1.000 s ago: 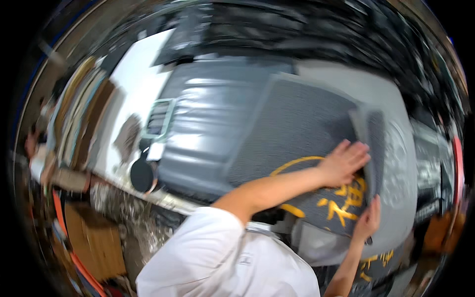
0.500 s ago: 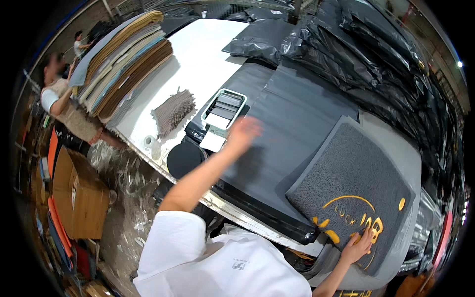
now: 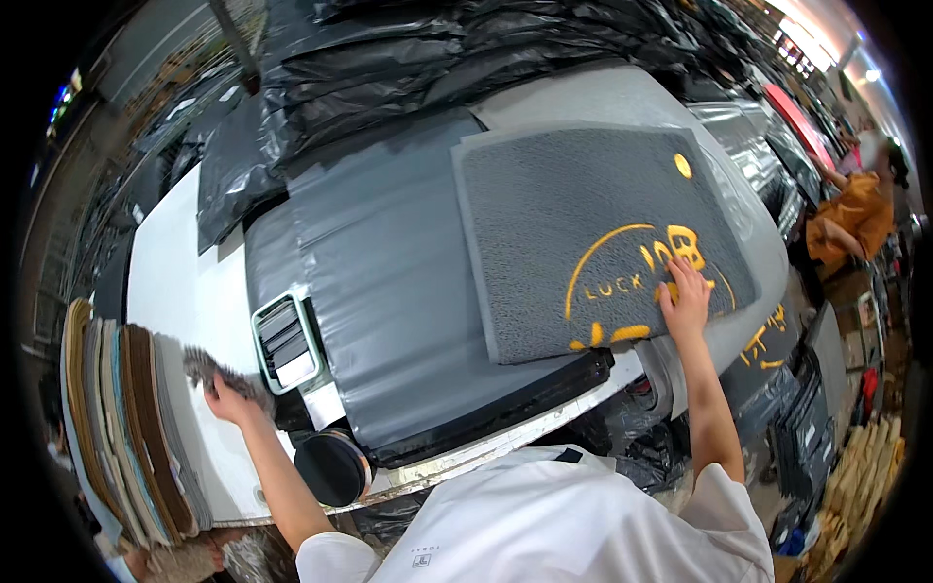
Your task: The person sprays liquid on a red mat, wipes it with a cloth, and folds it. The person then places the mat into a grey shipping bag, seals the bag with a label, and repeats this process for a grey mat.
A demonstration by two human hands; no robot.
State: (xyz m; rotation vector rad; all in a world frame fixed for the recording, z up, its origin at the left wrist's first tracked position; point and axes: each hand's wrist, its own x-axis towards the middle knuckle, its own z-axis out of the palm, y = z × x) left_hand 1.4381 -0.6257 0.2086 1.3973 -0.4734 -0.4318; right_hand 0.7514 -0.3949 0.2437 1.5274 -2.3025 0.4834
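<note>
At the left, my left hand (image 3: pixel 227 399) is closed on a shaggy grey-brown cloth (image 3: pixel 255 391), whose near end it lifts off the white tabletop. The fingers of my right hand (image 3: pixel 687 294) are stretched out and lie flat on a dark grey textured mat (image 3: pixel 544 223) with yellow lettering and shapes. This mat rests partly over a stack of smooth dark grey plastic bags (image 3: pixel 398 282). Between my hands, a pale green-rimmed tray (image 3: pixel 259 342) holds several dark, flat, label-like pieces. A round black-topped object (image 3: pixel 330 469) stands close to my left forearm.
A stack of brown, beige and blue mats (image 3: pixel 131 428) occupies the left end of the white table (image 3: pixel 175 253). Black plastic-wrapped packages (image 3: pixel 379 58) are piled along the far side. On the right, a person in an orange top (image 3: pixel 850 219) is near other goods.
My left hand has moved left from beside the tray to the shaggy cloth and taken hold of it. My right hand stays on the mat, while the view has swung right.
</note>
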